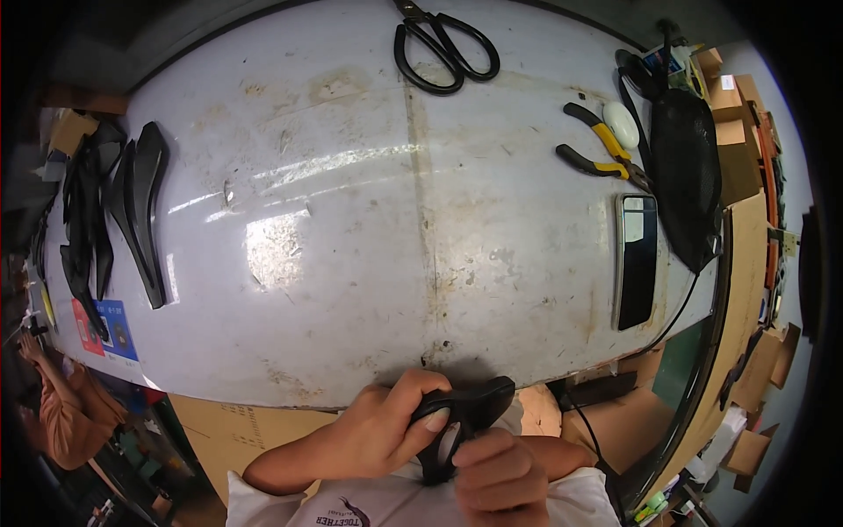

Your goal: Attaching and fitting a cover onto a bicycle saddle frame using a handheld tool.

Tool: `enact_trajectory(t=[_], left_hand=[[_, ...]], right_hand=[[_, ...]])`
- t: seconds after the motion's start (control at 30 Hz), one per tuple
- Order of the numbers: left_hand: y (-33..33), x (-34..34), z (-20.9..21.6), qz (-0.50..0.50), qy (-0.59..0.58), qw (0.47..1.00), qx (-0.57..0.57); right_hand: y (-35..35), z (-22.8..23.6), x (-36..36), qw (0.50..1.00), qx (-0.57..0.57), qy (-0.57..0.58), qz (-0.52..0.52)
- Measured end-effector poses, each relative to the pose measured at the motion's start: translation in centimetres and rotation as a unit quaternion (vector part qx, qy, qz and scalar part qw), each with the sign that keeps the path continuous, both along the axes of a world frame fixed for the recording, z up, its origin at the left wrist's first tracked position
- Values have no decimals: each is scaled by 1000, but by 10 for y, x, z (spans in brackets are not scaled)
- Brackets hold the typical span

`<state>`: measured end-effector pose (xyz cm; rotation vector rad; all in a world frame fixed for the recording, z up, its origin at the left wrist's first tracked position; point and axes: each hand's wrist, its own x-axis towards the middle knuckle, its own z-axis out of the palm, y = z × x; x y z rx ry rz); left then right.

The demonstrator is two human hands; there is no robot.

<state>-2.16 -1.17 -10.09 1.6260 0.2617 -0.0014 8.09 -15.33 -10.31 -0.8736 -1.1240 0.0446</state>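
Note:
Close to my body, at the table's near edge, my left hand (386,426) grips a black curved piece (492,400) that looks like moulded plastic. Its thumb presses on the top of the piece, and the fingers wrap over it. My right hand (500,474) is closed in a fist just to the right, against the lower part of the piece. Whatever those fingers hold is hidden. Similar long black curved pieces (145,198) lie together at the left end of the table.
Black-handled scissors (446,48) lie at the far edge. To the right are yellow-and-black pliers (606,149), a white oval object (621,126), a phone (636,263) and a long black object with a cord (685,167). Cardboard boxes (738,132) stand beyond. Another person (79,408) is at lower left.

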Motion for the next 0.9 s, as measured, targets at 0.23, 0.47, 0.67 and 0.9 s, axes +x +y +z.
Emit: enact_trajectory(t=[0.23,0.47,0.67,0.9], left_hand=[[-1,-2,5,14,37,999,10],[-3,0,6,68,10,996,-65],[-4,-2,8,66,59,992,-89],[-21,17,5,111,-51,993,-5]], right_hand=[[-1,9,10,979,-49,186,66],[-30,10,-5,988,-26,145,43],[-38,22,22,998,-30,-10,63],[-30,25,26,999,8,-17,37]])
